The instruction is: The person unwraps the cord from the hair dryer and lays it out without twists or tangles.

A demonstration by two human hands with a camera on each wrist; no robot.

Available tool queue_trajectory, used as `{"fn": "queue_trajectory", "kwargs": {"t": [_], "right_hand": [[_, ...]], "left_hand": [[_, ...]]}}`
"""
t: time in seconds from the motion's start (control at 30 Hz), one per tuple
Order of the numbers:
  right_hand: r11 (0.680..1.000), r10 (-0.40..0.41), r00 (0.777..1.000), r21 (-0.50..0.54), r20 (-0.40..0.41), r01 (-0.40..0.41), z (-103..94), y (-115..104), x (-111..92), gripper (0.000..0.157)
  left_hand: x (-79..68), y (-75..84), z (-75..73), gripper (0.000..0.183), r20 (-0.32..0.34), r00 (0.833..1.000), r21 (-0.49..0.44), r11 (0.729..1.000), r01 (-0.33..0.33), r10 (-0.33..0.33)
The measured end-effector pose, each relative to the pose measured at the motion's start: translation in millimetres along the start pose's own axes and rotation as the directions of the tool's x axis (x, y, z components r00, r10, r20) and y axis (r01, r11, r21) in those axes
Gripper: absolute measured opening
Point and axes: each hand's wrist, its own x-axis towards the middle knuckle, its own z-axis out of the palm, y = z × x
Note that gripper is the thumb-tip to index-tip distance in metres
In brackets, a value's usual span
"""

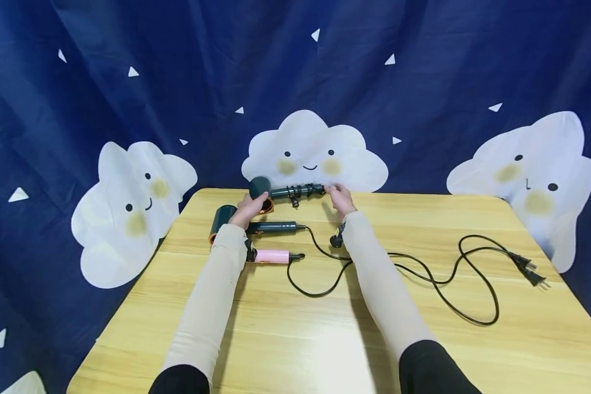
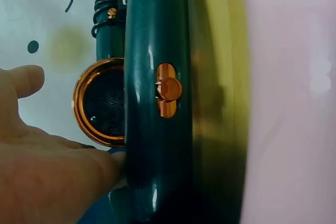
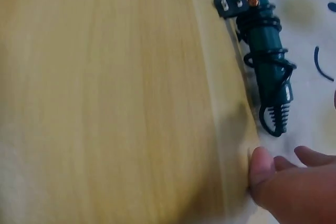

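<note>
Left hand (image 1: 246, 211), right hand (image 1: 342, 200), both unclenched, wrapped dryer (image 1: 282, 193) between, green dryer (image 1: 273, 227), pink handle (image 1: 272, 256) nearer

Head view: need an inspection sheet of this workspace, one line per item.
Surface: wood-grain table, light reflecting off the near side.
Job's things: far green dryer; near green dryer; pink-handled appliance, partly hidden.
Clutter: nothing seen.
Grippers: left hand at the far green dryer's head, contact unclear; right hand by its cord end.
Cables: two cords trail right, plugs unconnected.
Surroundings: cloud-print blue curtain.
</note>
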Motion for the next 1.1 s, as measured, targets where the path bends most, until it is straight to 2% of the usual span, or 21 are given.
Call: {"fn": "queue_trajectory", "kwargs": {"t": [0.13,0.23,0.43,0.53,0.67,0.77,0.8,0.87,0.93,1.03,1.1], "right_hand": [[1.000,-0.004,1.000,-0.030,-0.005,0.004,-6.7,1,6,0.063],[0.997,-0.009,1.000,-0.079,0.021,0.011,-10.0,-3,6,0.065],[0.992,0.002,1.000,-0.128,0.010,0.000,-16.9,-8,1,0.067],[0.988,-0.002,0.999,-0.154,-0.034,-0.003,-14.7,-4,0,0.068],[0.950,-0.029,0.995,-0.312,-0.093,-0.002,-7.8,-1,-5,0.065],[0.911,-0.021,0.996,-0.412,-0.084,-0.015,-5.7,0,-12,0.058],[0.908,-0.021,0.997,-0.418,-0.074,-0.012,-5.2,0,-14,0.056],[0.914,-0.031,0.998,-0.405,-0.051,0.008,-4.6,1,-18,0.055],[0.944,-0.047,0.999,-0.328,-0.019,0.038,-4.2,3,-21,0.053],[0.993,-0.038,0.999,-0.109,0.027,0.041,-4.4,7,-22,0.047],[0.999,-0.008,0.999,0.051,0.047,0.006,-5.0,9,-24,0.043]], "left_hand": [[3.0,1.0,4.0,0.086,0.055,0.998,-0.045,0.998,-0.039,0.041],[4.9,2.5,6.2,0.088,0.068,0.997,-0.064,0.997,-0.034,0.038],[10.8,4.6,8.3,0.097,0.085,0.996,-0.074,0.997,0.015,-0.008],[10.8,4.1,6.4,0.098,0.077,0.997,-0.064,0.997,0.034,-0.029],[10.8,3.1,2.9,0.097,0.070,0.997,-0.031,0.999,0.034,-0.032],[11.4,2.0,0.6,0.097,0.067,0.997,-0.014,0.999,0.042,-0.041],[11.2,1.4,-0.3,0.098,0.068,0.997,-0.016,0.999,0.047,-0.046],[10.4,0.7,-1.6,0.098,0.058,0.997,-0.021,0.999,0.044,-0.042],[9.2,-0.5,-2.0,0.098,0.037,0.999,-0.026,0.999,0.034,-0.033],[6.5,-2.7,-1.6,0.097,-0.001,1.000,-0.038,0.999,0.019,-0.019],[4.4,-4.0,-0.4,0.095,-0.016,1.000,-0.041,0.999,0.010,-0.011]]}}
